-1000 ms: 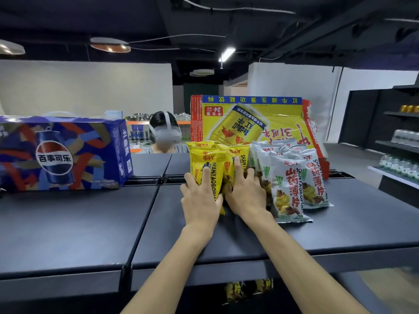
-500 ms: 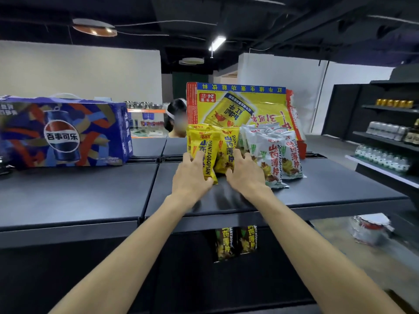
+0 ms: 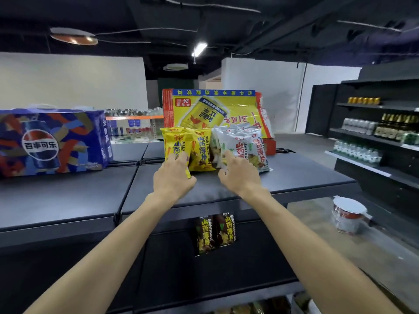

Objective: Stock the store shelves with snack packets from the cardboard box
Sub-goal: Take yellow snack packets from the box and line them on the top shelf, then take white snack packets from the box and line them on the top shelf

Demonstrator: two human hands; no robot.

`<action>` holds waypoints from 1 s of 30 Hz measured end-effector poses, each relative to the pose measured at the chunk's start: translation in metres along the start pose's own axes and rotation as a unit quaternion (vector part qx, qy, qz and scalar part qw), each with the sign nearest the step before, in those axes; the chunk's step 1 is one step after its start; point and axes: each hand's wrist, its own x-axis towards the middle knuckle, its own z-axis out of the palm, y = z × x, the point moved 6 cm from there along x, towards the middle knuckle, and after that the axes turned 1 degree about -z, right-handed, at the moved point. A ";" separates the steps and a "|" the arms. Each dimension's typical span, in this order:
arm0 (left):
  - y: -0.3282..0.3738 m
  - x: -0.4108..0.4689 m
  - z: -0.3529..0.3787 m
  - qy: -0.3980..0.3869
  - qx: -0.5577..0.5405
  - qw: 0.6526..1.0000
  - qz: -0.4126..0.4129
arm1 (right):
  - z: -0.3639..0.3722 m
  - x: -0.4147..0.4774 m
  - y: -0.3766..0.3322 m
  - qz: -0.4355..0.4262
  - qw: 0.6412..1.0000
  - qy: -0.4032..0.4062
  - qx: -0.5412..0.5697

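Yellow snack packets (image 3: 199,150) and white snack packets (image 3: 247,146) stand in rows on the black shelf top (image 3: 294,173). Behind them stands the yellow and red cardboard box (image 3: 229,109). My left hand (image 3: 172,177) rests its straight fingers on the front yellow packet, whose lower corner shows beside the thumb. My right hand (image 3: 239,175) touches the front white packet with its index finger, the other fingers loosely curled. Neither hand holds a packet.
A blue cola carton (image 3: 52,141) stands on the shelf top at the left. Two dark snack packets (image 3: 214,232) stand on the shelf below. Black shelves with bottles and cans (image 3: 371,132) line the right side, and a white tub (image 3: 348,214) stands on the floor.
Both hands lay flat against the yellow packets before; they have drawn back and parted, the right one moving over to the white packets. The camera has backed away and tilted down.
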 end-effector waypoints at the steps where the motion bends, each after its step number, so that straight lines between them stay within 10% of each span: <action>1: 0.016 0.000 0.000 0.002 -0.001 1.000 0.007 | -0.007 -0.006 0.011 0.000 1.000 0.006 0.004; 20: 0.407 -0.066 0.145 -0.054 -0.124 0.978 0.160 | -0.148 -0.162 0.356 0.139 0.987 0.004 -0.077; 30: 0.478 -0.150 0.291 -0.201 -0.162 0.944 0.207 | -0.133 -0.249 0.481 0.245 0.961 -0.054 -0.116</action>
